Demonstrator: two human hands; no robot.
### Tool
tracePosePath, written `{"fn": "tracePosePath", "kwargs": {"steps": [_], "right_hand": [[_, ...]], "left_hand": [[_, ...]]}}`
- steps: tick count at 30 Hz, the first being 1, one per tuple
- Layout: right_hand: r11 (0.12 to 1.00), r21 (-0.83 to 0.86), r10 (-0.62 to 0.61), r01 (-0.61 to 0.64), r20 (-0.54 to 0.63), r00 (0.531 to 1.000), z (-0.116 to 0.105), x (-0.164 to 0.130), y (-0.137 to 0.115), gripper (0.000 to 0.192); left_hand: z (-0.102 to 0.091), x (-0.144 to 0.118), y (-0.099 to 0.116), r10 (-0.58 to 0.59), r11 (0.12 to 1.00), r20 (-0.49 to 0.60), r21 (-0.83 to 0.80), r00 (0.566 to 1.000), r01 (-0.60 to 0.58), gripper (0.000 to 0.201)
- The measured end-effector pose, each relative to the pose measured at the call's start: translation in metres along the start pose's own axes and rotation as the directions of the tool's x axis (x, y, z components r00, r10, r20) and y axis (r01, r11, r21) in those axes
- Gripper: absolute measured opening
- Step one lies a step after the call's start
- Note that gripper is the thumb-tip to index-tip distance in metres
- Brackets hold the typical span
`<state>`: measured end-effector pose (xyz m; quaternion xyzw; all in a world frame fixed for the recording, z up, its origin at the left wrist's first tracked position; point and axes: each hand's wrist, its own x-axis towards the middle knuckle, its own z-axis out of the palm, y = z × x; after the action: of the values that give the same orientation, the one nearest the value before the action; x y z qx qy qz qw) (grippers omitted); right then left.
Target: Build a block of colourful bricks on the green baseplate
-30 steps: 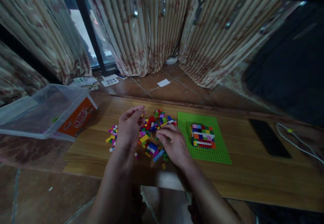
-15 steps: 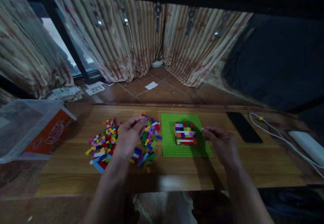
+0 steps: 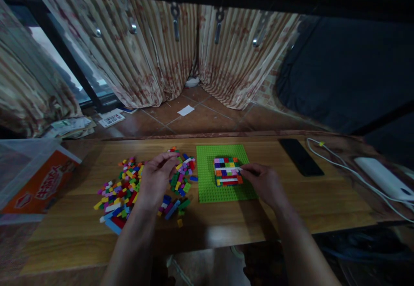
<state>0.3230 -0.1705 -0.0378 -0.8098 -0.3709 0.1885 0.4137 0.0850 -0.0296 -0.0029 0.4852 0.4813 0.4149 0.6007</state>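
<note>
A block of many-coloured building bricks (image 3: 227,171) sits on the green baseplate (image 3: 207,193). At the right edge of that block is my right hand (image 3: 263,182), its thumb and fingers pinched on what looks like a small white brick (image 3: 239,169). Above the loose bricks (image 3: 126,187) is my left hand (image 3: 157,176), with thumb and fingertips pressed together. Whatever is between them, if anything, is too small to make out. The left hand and forearm cover part of the loose bricks, which lie in several heaps left of the baseplate.
A black phone (image 3: 300,156) lies on the wooden table (image 3: 226,225) to the right, near a white power strip (image 3: 383,178) with a cable. At the left stands a clear plastic box (image 3: 29,148) with an orange label. Curtains (image 3: 148,53) hang behind the table.
My right hand has moved left from the baseplate's right side to the brick block. My left hand stays over the heaps, still pinched. The whole view has shifted as my head turned right.
</note>
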Motion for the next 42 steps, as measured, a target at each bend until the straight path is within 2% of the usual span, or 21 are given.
{"fn": "tracePosePath", "kwargs": {"steps": [7, 11, 22, 30, 42], "right_hand": [[0.999, -0.04, -0.027, 0.028, 0.019, 0.999, -0.001, -0.001, 0.003, 0.023], [0.999, 0.01, -0.041, 0.041, 0.017, 0.999, 0.003, 0.004, 0.004, 0.025], [0.979, 0.183, 0.091, -0.093, 0.023, 0.996, 0.001, 0.008, 0.013, 0.035], [0.998, 0.031, 0.048, -0.05, 0.047, 0.998, 0.004, 0.011, 0.017, 0.036], [0.993, 0.072, 0.094, -0.096, 0.033, 0.995, 0.008, 0.012, 0.015, 0.038]], "left_hand": [[-0.004, 0.001, 0.002, -0.007, 1.0, -0.039, -0.021, 0.999, 0.007, 0.027], [-0.004, 0.001, 0.001, -0.008, 1.0, -0.028, -0.027, 1.0, 0.007, 0.027], [-0.003, 0.0, 0.0, -0.012, 0.998, -0.031, -0.065, 0.999, 0.01, 0.028], [-0.005, 0.001, 0.003, 0.0, 0.998, -0.056, -0.069, 0.998, -0.003, 0.026], [-0.007, 0.003, 0.0, 0.02, 0.998, -0.033, -0.059, 0.999, -0.022, 0.022]]}}
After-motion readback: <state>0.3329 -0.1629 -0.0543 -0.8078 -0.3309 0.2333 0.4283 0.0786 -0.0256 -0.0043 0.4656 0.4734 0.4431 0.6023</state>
